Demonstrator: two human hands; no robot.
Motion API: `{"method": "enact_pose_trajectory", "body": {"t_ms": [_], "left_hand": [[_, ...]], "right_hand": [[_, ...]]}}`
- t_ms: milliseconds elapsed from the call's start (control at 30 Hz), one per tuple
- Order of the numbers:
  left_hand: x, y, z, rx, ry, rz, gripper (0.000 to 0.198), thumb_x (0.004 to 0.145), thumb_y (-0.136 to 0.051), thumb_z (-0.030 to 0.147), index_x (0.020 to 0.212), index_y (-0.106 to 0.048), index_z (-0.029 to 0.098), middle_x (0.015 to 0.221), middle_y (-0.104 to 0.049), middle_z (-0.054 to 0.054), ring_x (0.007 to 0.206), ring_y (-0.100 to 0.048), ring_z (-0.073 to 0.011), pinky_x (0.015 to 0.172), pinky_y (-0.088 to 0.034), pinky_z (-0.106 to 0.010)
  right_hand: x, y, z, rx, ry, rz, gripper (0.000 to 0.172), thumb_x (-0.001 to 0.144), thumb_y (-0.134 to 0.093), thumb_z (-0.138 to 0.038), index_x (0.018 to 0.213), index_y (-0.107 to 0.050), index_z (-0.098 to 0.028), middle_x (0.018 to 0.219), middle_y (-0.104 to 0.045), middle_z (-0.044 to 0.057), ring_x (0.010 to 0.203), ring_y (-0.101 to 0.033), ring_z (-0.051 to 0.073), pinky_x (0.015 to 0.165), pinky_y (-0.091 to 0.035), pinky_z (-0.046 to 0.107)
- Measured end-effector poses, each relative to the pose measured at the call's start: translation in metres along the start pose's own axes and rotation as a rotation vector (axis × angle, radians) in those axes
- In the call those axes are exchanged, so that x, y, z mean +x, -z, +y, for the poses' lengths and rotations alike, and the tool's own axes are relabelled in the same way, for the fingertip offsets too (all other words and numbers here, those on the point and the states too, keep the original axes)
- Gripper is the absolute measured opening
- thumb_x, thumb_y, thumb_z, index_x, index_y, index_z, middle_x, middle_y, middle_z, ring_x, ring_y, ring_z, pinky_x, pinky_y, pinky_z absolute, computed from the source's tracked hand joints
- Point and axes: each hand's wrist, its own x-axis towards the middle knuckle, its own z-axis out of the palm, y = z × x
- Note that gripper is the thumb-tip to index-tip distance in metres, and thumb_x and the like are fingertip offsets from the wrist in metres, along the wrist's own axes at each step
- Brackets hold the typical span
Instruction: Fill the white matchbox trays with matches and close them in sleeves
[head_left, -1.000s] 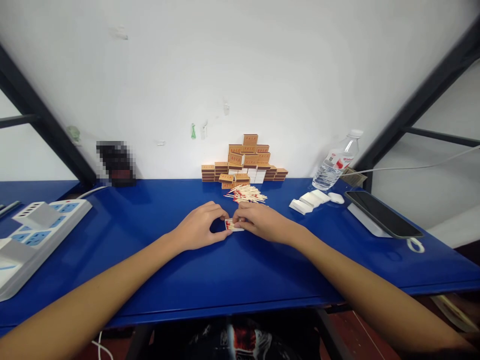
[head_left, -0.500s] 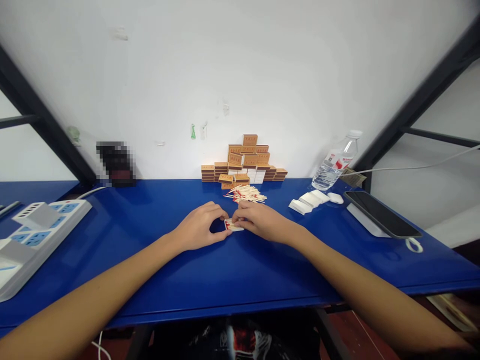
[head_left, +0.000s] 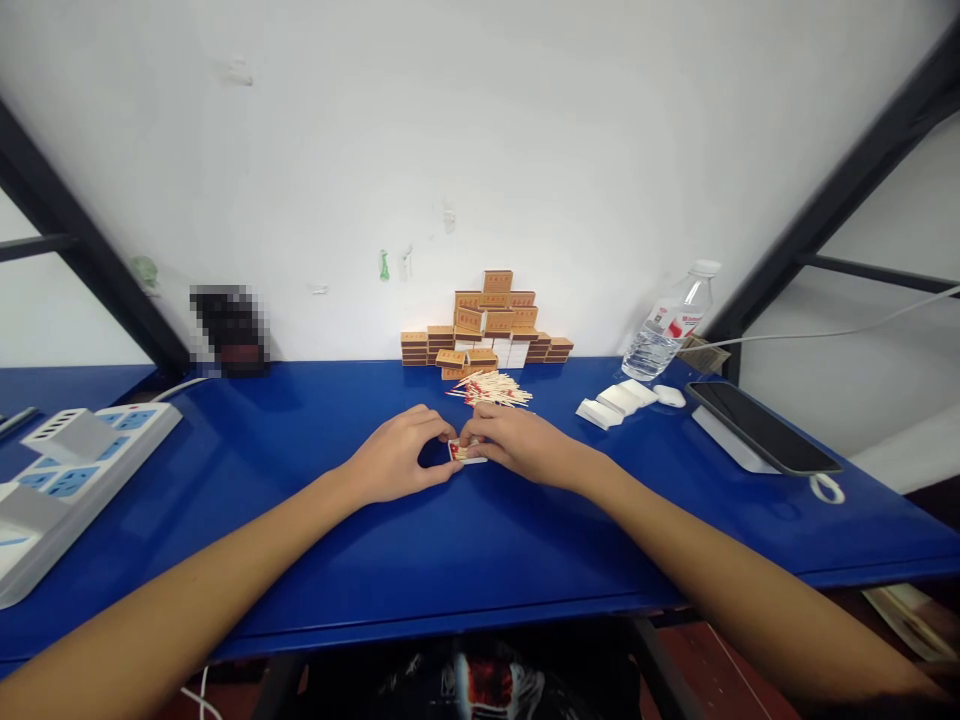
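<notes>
A small white matchbox tray [head_left: 475,460] with red-tipped matches in it lies on the blue table. My left hand [head_left: 402,452] grips its left end between thumb and fingers. Over the tray, my right hand [head_left: 525,440] has thumb and fingertips closed on matches [head_left: 460,453] inside it; part of the tray is hidden beneath those fingers. Just behind my hands is a heap of loose matches [head_left: 491,388]. Brown matchboxes [head_left: 498,320] are stacked against the wall, with a few white trays [head_left: 511,353] among them.
Several white trays [head_left: 616,402], an earbud case [head_left: 670,396] and a leaning water bottle [head_left: 670,325] stand right of the heap. A phone [head_left: 763,427] rests on a white block at far right. A power strip [head_left: 97,480] with plugs occupies the left.
My right fingertips have shifted slightly left over the tray, and the matches in it sit differently. My left hand keeps its hold. The view has moved slightly.
</notes>
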Motion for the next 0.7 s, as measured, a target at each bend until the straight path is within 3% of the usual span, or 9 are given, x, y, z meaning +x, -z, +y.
{"method": "enact_pose_trajectory", "body": {"t_ms": [267,400,533,600,700], "left_hand": [[0.0,-0.001,0.0,0.003,0.007,-0.006,0.021,0.091,-0.071,0.037,0.104,-0.066,0.022,0.101,-0.07,-0.004,0.096,-0.063,-0.0232,0.086,-0.053,-0.038],[0.0,0.0,0.0,0.003,0.014,-0.006,0.022,0.092,-0.07,0.038,0.106,-0.067,0.022,0.101,-0.07,-0.004,0.096,-0.063,-0.0229,0.086,-0.053,-0.038],[0.0,0.001,0.001,0.012,0.022,0.0,0.025,0.091,-0.07,0.038,0.11,-0.068,0.022,0.103,-0.07,-0.005,0.098,-0.063,-0.023,0.088,-0.053,-0.039],[0.0,0.001,0.002,0.022,0.03,0.003,0.028,0.09,-0.071,0.04,0.111,-0.068,0.021,0.105,-0.071,-0.005,0.098,-0.063,-0.0235,0.088,-0.054,-0.04],[0.0,0.001,0.002,0.044,0.041,0.001,0.033,0.089,-0.072,0.043,0.112,-0.068,0.02,0.106,-0.071,-0.006,0.097,-0.063,-0.0242,0.088,-0.054,-0.041]], "right_hand": [[0.001,-0.004,0.002,-0.025,0.072,0.044,0.021,0.104,-0.052,-0.019,0.109,-0.073,-0.02,0.101,-0.06,0.006,0.085,-0.058,0.017,0.076,-0.042,0.028],[0.0,0.006,0.01,-0.008,0.077,0.086,0.022,0.105,-0.051,-0.021,0.108,-0.072,-0.021,0.102,-0.062,0.007,0.09,-0.06,0.018,0.079,-0.043,0.028],[-0.01,0.03,0.042,-0.121,-0.128,0.253,0.019,0.103,-0.053,-0.024,0.104,-0.072,-0.018,0.102,-0.066,0.009,0.089,-0.061,0.02,0.078,-0.043,0.029],[-0.015,0.039,0.059,-0.167,-0.234,0.233,0.016,0.099,-0.06,-0.028,0.095,-0.072,-0.017,0.095,-0.068,0.008,0.082,-0.061,0.019,0.072,-0.04,0.028],[-0.017,0.039,0.069,-0.127,-0.337,0.16,0.027,0.096,-0.064,-0.04,0.082,-0.07,-0.018,0.085,-0.07,0.007,0.073,-0.06,0.018,0.065,-0.037,0.028]]}}
